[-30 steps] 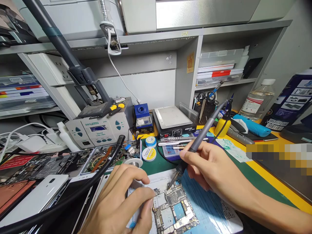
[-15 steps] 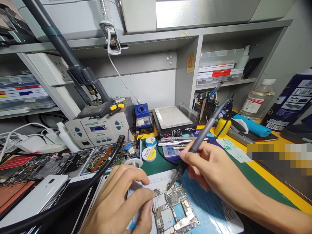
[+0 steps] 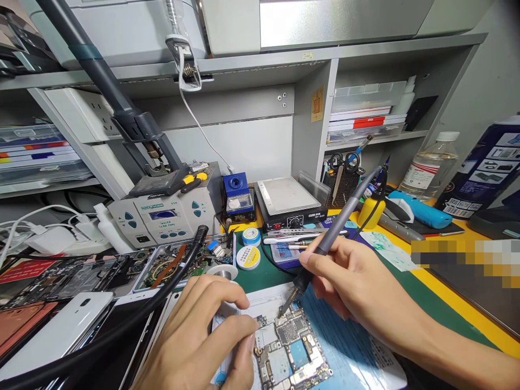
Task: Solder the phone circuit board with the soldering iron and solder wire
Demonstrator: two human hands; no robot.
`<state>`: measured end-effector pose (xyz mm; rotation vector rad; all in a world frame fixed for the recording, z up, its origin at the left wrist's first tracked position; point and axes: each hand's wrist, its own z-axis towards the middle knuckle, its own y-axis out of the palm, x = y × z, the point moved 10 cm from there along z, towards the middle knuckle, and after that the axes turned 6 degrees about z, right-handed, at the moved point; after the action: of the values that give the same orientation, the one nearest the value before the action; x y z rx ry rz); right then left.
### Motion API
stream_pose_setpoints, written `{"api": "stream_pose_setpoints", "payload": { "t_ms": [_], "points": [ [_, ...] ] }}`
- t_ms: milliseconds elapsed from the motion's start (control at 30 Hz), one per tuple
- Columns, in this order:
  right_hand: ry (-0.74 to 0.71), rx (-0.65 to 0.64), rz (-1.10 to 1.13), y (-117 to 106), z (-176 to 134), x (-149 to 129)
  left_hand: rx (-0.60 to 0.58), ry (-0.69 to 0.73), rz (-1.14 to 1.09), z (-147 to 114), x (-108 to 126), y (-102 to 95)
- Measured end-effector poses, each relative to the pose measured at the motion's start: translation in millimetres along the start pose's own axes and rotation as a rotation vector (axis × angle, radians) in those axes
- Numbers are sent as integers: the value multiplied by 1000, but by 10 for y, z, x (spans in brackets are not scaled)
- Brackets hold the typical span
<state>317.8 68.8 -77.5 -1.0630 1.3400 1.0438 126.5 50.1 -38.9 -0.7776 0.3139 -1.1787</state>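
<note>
In my right hand (image 3: 345, 271) is a soldering iron (image 3: 341, 222), held like a pen and slanting down to the left. Its tip reaches the upper part of a phone circuit board (image 3: 288, 331). The board has a cut-out in its middle and lies on a pale blue-and-white mat (image 3: 345, 346). My left hand (image 3: 199, 336) is closed at the board's left edge, thumb and forefinger together against it. Its fingers hide part of that edge. Behind the left hand stands a spool of solder wire (image 3: 221, 272), partly covered.
A black hose (image 3: 162, 295) crosses the left side over several phones (image 3: 57, 333). Behind are a hot-air station (image 3: 162, 214), a heating plate (image 3: 290, 200), two small round tins (image 3: 248, 257) and a parts tray (image 3: 203, 265). A clear bottle (image 3: 430, 165) stands at right.
</note>
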Motion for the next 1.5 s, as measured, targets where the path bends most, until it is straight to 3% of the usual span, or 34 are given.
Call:
{"api": "stream_pose_setpoints", "payload": {
  "t_ms": [500,633,1500],
  "points": [
    [32,37,23,-54,23,55,9,-7,-12,-18,0,-10],
    [38,11,46,-34,17,54,42,5,-25,-21,16,-40],
    [23,-65,95,-63,-3,134,-8,-49,32,-16,-19,-26]
  ]
}}
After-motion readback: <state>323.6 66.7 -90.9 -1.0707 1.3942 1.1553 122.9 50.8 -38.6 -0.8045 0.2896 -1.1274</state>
